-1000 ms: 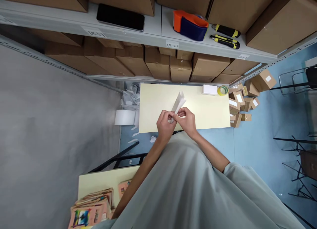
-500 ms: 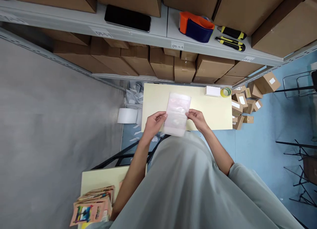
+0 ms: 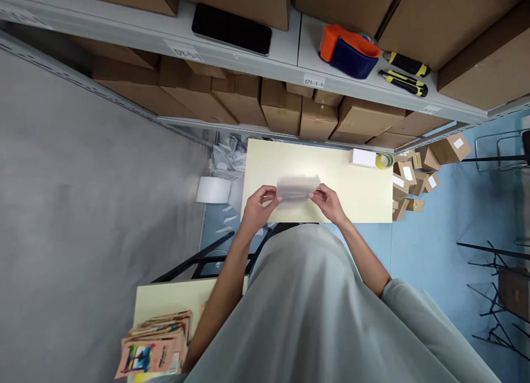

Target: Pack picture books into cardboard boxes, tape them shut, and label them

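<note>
Whitish packet [image 3: 297,187]: thin, pale and blurred, held between the two hands over the counter [image 3: 351,201]; whether it touches the top I cannot tell; it is the middle of the clock for the directions below
Left hand [image 3: 257,206]: between 8 and 9 o'clock, half curled, thumb and fingertips pinching the near side edge of the packet
Right hand [image 3: 329,202]: between 3 and 4 o'clock, thumb and fingertips closed on the opposite edge, the palm not spread
White box [image 3: 362,158]: at 2 o'clock, on the counter by its far edge
Tape roll [image 3: 379,162]: yellow-green, just beside the white box on its 3 o'clock side
White roll [image 3: 213,190]: at 9 o'clock, past that end of the counter
Crumpled wrapping [image 3: 229,157]: at 10 o'clock, pale, next to the white roll
Cardboard parcels [image 3: 403,180]: at 3 o'clock, heaped past the counter's other end, several with white labels
Shelf [image 3: 285,38]: across 12 o'clock, with a black phone [image 3: 232,30] at 11, an orange and navy object [image 3: 351,52] at 1, and two black and yellow cutters [image 3: 406,85] between 1 and 2
Booklets [image 3: 155,344]: between 7 and 8 o'clock, stacked on a second counter [image 3: 178,294], the top one pink
</note>
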### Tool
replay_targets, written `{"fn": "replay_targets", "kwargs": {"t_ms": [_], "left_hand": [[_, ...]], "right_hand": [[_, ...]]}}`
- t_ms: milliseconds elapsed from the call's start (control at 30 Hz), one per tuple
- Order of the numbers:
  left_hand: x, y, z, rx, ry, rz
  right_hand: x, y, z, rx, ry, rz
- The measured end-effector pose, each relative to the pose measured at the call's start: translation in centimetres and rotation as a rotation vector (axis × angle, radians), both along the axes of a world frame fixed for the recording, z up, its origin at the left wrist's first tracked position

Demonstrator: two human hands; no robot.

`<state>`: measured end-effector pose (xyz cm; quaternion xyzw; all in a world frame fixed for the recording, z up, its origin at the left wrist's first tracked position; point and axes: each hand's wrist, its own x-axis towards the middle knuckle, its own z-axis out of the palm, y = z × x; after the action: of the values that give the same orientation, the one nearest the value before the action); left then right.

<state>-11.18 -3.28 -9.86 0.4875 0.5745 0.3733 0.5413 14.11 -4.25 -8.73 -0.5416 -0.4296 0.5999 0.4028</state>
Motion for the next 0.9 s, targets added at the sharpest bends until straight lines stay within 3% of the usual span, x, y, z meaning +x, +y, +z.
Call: {"fn": "replay_targets", "kwargs": {"t_ms": [100,233,333,467,567,700,900], "left_hand": [[-0.9,0.2,-0.2,0.12,0.049,0.017],[-2.1,0.7,-0.8,0.133,0.097,0.064],[-3.5,1.4,-1.4,0.068,0.081,0.057],[-5.5,2.9,-2.9,-0.141,0.038,0.068],[-6.6,4.5,-4.9,-0.214,0.016,0.121],[-7.8,7.1,-8.4,-0.199,0.084,0.18],[-9.4,11.7,-14.2,-0.174,0.315,0.223]], "right_hand": [[-1.5,0.7,-0.4,0.091,-0.002,0.007],[-3.4,1.8,-0.6,0.141,-0.024,0.041],[-4.4,2.7,-1.1,0.113,-0.06,0.052],[-5.8,4.2,-3.6,-0.089,-0.113,-0.001],[-7.3,5.9,-6.4,-0.221,-0.117,-0.069],[-10.1,9.3,-10.1,-0.261,-0.139,-0.161],[-14.4,14.2,-14.5,-0.292,-0.362,-0.14]]}}
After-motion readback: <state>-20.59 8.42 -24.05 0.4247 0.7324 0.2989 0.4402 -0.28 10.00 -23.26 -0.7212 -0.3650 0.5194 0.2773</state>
